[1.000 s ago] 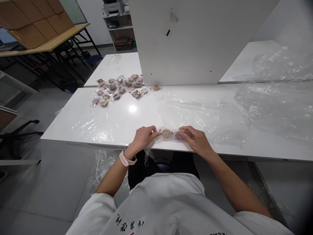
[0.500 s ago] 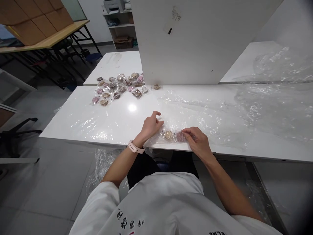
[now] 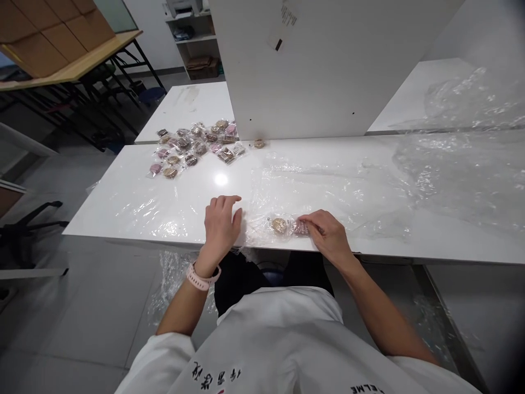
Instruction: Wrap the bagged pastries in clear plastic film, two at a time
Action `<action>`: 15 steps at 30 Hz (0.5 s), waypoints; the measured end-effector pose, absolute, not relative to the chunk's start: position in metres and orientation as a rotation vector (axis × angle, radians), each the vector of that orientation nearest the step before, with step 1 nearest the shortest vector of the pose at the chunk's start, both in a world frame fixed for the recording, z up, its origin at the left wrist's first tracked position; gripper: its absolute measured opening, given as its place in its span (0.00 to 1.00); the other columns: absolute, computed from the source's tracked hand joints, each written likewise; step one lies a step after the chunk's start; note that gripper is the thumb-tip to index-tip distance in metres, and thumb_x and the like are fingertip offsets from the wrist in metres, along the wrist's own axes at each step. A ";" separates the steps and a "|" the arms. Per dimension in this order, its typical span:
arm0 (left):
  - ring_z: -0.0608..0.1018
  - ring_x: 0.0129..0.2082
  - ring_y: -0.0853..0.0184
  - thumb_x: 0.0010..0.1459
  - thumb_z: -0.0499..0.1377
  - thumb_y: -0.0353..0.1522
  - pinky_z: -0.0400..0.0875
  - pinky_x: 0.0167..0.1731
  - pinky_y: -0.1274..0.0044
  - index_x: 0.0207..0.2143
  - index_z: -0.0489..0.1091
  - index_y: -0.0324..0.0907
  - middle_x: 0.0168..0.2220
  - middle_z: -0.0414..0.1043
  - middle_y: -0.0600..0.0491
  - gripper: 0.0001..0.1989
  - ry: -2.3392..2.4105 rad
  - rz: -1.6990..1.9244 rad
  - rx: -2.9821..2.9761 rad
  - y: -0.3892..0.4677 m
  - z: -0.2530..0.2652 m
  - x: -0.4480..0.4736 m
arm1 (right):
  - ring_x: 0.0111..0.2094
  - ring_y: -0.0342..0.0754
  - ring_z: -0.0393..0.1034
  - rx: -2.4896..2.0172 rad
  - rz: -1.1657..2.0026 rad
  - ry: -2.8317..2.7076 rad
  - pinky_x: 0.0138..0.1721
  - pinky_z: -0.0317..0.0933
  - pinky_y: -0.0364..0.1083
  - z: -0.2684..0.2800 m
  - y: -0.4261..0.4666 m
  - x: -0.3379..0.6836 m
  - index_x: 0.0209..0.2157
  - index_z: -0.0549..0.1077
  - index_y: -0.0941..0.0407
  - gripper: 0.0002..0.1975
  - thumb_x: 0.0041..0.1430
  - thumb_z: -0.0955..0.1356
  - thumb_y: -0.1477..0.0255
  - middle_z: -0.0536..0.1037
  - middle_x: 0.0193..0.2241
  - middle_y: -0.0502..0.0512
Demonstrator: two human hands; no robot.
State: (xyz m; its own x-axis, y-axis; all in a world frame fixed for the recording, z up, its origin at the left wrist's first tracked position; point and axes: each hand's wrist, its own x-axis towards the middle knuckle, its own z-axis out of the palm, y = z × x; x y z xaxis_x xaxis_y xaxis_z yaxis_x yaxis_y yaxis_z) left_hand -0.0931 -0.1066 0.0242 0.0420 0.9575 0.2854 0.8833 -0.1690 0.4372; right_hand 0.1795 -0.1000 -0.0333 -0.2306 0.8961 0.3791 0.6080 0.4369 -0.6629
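Note:
My left hand (image 3: pixel 222 225) hovers at or just over the left edge of a clear plastic film (image 3: pixel 334 189), thumb and fingers apart and nothing seen between them. Whether it touches the film is unclear. Near the table's front edge, my right hand (image 3: pixel 326 232) pinches a pinkish round piece in a clear packet (image 3: pixel 299 227), partly covered by the fingertips. Just left of that lies a tan round piece in clear wrapping (image 3: pixel 279 226), flat on the film. What the round pieces are made of cannot be made out.
Several small wrapped pieces (image 3: pixel 189 146) in brown, tan and pink are heaped at the back left of the white table (image 3: pixel 135 205). One tan piece (image 3: pixel 259 143) sits apart by the upright white panel (image 3: pixel 311 71). Crumpled clear film (image 3: pixel 463 175) spreads over the right side.
My left hand has moved left, away from the tan piece, and its fingers have spread. My right hand has shifted slightly left with the pink packet. The view has also shifted a little.

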 end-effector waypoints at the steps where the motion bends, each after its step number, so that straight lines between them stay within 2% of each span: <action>1: 0.75 0.48 0.56 0.65 0.55 0.33 0.70 0.45 0.63 0.49 0.67 0.44 0.46 0.74 0.46 0.11 1.839 0.853 2.251 -0.114 0.025 -0.086 | 0.35 0.53 0.71 -1.271 0.482 -1.958 0.36 0.67 0.53 -0.033 -0.100 0.179 0.40 0.78 0.48 0.15 0.68 0.59 0.70 0.76 0.31 0.55; 4: 0.69 0.59 0.54 0.63 0.60 0.34 0.65 0.57 0.60 0.56 0.63 0.45 0.58 0.69 0.44 0.20 1.364 0.719 2.472 -0.129 0.017 -0.062 | 0.37 0.52 0.72 -1.289 0.471 -2.001 0.38 0.68 0.52 -0.030 -0.101 0.181 0.42 0.78 0.50 0.16 0.69 0.58 0.70 0.75 0.36 0.58; 7: 0.63 0.65 0.51 0.59 0.63 0.30 0.61 0.60 0.58 0.63 0.56 0.43 0.65 0.61 0.41 0.32 1.180 0.533 2.547 -0.129 -0.005 -0.053 | 0.48 0.56 0.71 -1.290 0.476 -2.133 0.48 0.68 0.56 -0.026 -0.105 0.189 0.50 0.75 0.51 0.15 0.68 0.62 0.64 0.71 0.53 0.62; 8: 0.62 0.65 0.51 0.58 0.64 0.29 0.62 0.60 0.58 0.64 0.54 0.43 0.66 0.59 0.40 0.34 1.164 0.512 2.551 -0.127 -0.012 -0.054 | 0.53 0.58 0.69 -1.280 0.478 -2.205 0.51 0.67 0.58 -0.025 -0.107 0.194 0.54 0.73 0.50 0.18 0.67 0.64 0.61 0.69 0.57 0.62; 11: 0.67 0.60 0.53 0.60 0.61 0.27 0.67 0.54 0.60 0.61 0.57 0.44 0.64 0.63 0.43 0.29 1.123 0.519 2.531 -0.126 -0.021 -0.065 | 0.58 0.61 0.64 -1.214 0.514 -2.392 0.53 0.66 0.59 -0.023 -0.118 0.209 0.63 0.65 0.49 0.27 0.65 0.66 0.58 0.67 0.59 0.62; 13: 0.72 0.52 0.57 0.62 0.57 0.25 0.70 0.48 0.65 0.57 0.62 0.44 0.57 0.70 0.45 0.21 1.085 0.562 2.464 -0.128 -0.018 -0.073 | 0.57 0.58 0.66 -1.171 0.557 -2.427 0.50 0.68 0.56 -0.020 -0.127 0.217 0.64 0.63 0.47 0.25 0.67 0.64 0.60 0.69 0.57 0.61; 15: 0.75 0.45 0.62 0.62 0.53 0.24 0.71 0.41 0.71 0.52 0.66 0.44 0.48 0.75 0.47 0.16 1.078 0.608 2.351 -0.131 -0.012 -0.078 | 0.54 0.56 0.68 -1.129 0.584 -2.415 0.47 0.68 0.53 -0.018 -0.133 0.222 0.62 0.65 0.46 0.22 0.69 0.62 0.62 0.72 0.55 0.59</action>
State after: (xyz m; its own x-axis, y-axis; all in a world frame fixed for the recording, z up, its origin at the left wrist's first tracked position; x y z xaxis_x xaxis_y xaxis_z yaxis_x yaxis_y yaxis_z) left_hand -0.0776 -0.1308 -0.0119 0.5910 0.7834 0.1927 0.5703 -0.5746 0.5870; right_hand 0.2220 -0.1329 -0.0176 -0.5880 0.7874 0.1853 0.6156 0.5842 -0.5289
